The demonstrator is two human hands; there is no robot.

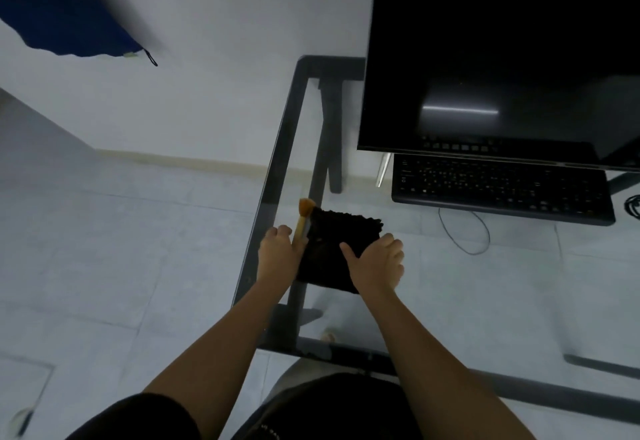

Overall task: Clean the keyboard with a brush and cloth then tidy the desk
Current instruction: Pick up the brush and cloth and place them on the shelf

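- My left hand [278, 252] is at the 9 o'clock edge of the black cloth [334, 245], fingers curled
- The brush [304, 216] lies along that same edge, just beside my left hand, orange bristles pointing to 12 o'clock; the handle end is hidden between hand and cloth
- Cannot tell if my left hand actually grips the brush or only rests against it
- My right hand [377, 263] grasps the cloth at its 3 o'clock side, thumb flat on top, fingers curled over the edge
- The cloth sits flat on the glass table [277, 162], near its left rim
- The keyboard [502, 192] is on the table at 2 o'clock from the cloth, well apart from both hands, its far edge tucked under the monitor [502, 58]
- Monitor screen is dark
- A thin cable [465, 231] loops on the table between cloth and keyboard
- Blue fabric [62, 6] hangs at 10 o'clock, off the table
- Motion blur on the left side, details there are soft
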